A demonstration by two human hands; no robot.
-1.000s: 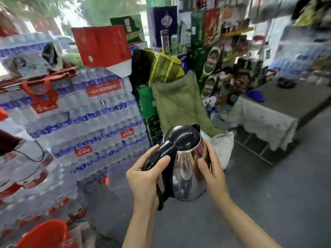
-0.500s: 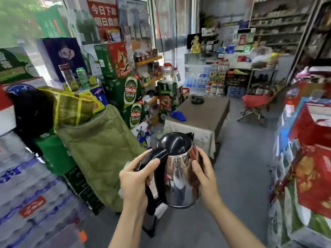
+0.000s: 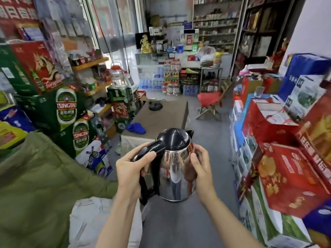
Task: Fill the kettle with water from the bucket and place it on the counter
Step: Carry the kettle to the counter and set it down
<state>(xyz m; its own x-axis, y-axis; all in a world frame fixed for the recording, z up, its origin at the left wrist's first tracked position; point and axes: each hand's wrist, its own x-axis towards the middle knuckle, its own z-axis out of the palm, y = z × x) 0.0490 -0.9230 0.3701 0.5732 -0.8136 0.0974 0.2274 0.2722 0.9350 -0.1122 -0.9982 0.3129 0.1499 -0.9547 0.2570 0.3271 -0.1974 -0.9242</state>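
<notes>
We judge the filling done, though no bucket shows, and the carry to the counter in hand. Our left hand is wrapped around the black handle of the shiny steel kettle with black domed lid; our right hand is pressed flat against its side, steadying it upright at mid-air. Next we must walk it level toward twelve o'clock, where the brown flat-topped counter carries a black round kettle base and a blue cloth. Stacked beer cartons stand at ten o'clock, red gift boxes at three.
</notes>
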